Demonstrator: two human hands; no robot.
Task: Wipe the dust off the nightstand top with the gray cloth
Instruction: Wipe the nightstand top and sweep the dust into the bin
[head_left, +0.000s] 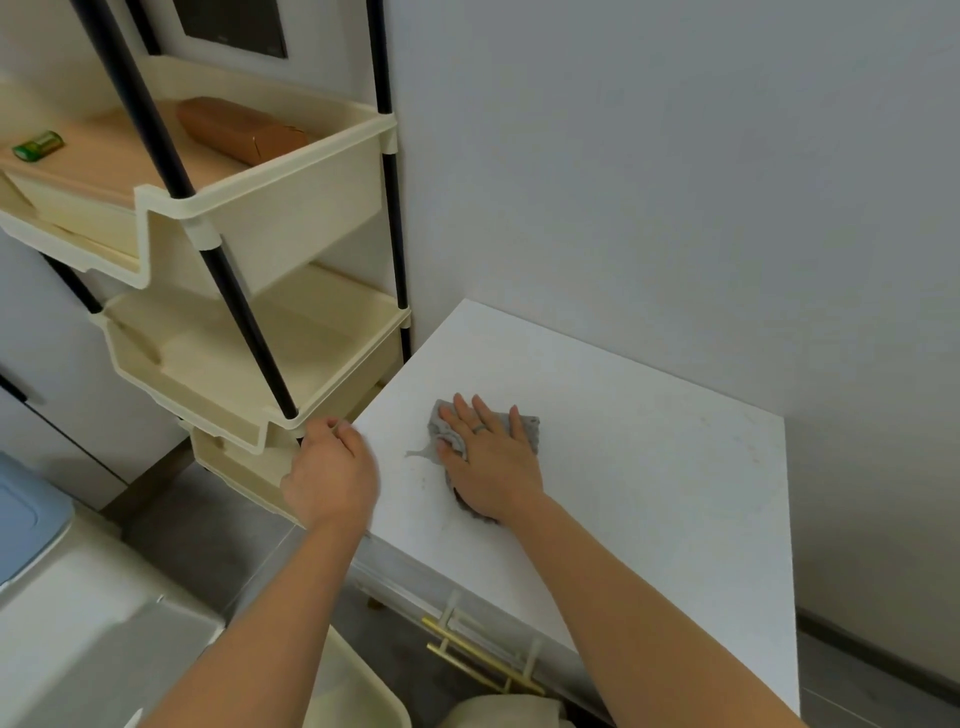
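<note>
The cloth (485, 441) is soft and light, so I press it flat and do not pinch it. My right hand (493, 467) lies spread on it, at 9 o'clock of the nightstand top (649, 467). My left hand (330, 478) is half curled at the edge, holding nothing I can see.

Gray cloth (524, 426); white nightstand top (649, 467); cream shelf trays (291, 208).
</note>
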